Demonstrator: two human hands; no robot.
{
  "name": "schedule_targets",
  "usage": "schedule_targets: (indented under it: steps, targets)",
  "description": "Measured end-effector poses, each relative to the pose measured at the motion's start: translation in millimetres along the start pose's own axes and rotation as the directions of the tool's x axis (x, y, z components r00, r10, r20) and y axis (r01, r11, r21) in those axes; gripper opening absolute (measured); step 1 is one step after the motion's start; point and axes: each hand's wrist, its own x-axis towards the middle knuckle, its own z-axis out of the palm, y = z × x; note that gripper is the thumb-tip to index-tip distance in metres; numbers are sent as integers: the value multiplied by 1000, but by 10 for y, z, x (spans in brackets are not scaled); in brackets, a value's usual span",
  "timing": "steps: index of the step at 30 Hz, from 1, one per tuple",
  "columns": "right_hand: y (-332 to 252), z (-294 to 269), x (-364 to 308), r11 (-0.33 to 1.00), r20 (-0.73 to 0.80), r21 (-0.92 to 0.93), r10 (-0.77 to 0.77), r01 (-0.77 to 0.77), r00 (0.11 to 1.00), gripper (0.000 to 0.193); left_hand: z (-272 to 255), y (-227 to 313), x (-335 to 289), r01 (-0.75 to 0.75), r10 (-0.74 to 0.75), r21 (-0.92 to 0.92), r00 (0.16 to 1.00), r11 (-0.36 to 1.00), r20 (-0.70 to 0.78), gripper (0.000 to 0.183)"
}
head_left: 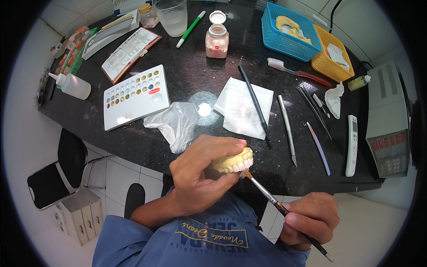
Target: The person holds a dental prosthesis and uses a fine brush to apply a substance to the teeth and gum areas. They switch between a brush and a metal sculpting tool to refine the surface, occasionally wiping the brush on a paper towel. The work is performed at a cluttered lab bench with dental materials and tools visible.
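Holding: our left hand (200, 171) comes up from the lower edge, forearm bent across our blue shirt, wrist turned so the fingers face right.
Left fingers: curled tight around a pale yellow dental model with a row of white teeth (234, 162), thumb on top, the teeth facing down and right.
Model's place: we keep it in the air just in front of the near edge of the black stone countertop (195, 75).
Right hand: our right hand (309, 220) sits low at the right, knuckles up.
Right fingers: pinched shut on a thin brown-handled brush (278, 205), held like a pen.
Brush tip: its bristles touch the model's teeth at the lower right.
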Motion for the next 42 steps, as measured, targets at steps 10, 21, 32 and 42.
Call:
schedule_targets:
  steps: [10,21,32,42]
  targets:
    - [28,-8,-22,1000,35,6,-3,3,999,38,-9,-10,-10,7,-7,-19,1000,1000,-11,43]
    - [43,73,-20,1000,-119,-3,-15,15,993,32,-36,8,-9,15,-15,6,999,1000,40,37]
    - [-14,-12,17,999,45,35,22,-24,999,37,-9,-13,1,-14,14,0,1000,1000,-2,46]
    - [48,60,-4,999,-28,-23,25,-26,999,42,-47,-7,2,-50,48,33,998,998,46,36]
